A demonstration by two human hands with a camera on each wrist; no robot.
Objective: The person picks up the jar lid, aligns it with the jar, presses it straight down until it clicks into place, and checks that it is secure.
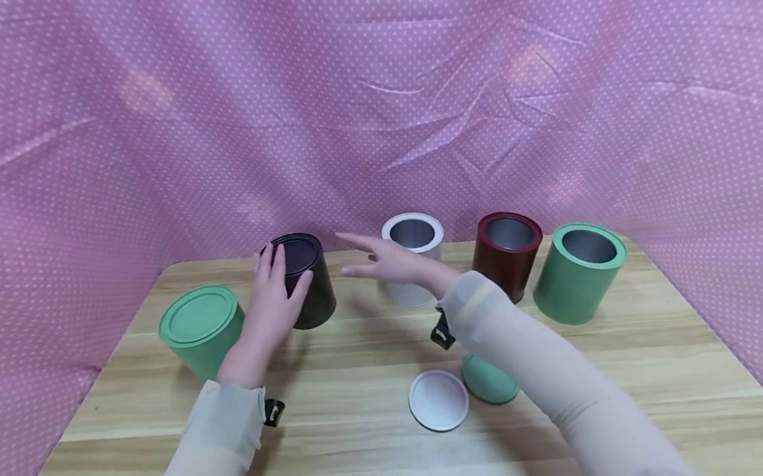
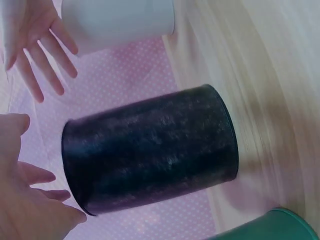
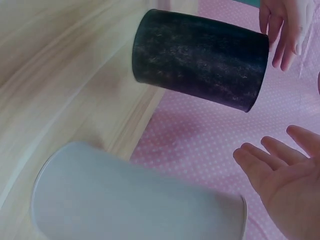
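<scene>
A black can [image 1: 314,297] stands upright at the back of the table, its dark top appearing covered. My left hand [image 1: 269,302] is at the can's left side near the upper rim, fingers extended and thumb spread; whether it touches cannot be told. My right hand [image 1: 387,261] hovers between the black can and a white can [image 1: 416,290], fingers straight, holding nothing. In the right wrist view that palm faces the black can [image 3: 200,57] across a gap. The white can has an open top and is partly hidden by my right hand.
A lidded green can [image 1: 201,329] stands at left. An open dark red can [image 1: 508,263] and an open green can [image 1: 577,282] stand at right. A white lid [image 1: 438,400] and a green lid [image 1: 488,381], partly under my right sleeve, lie on the wooden table [image 1: 349,446].
</scene>
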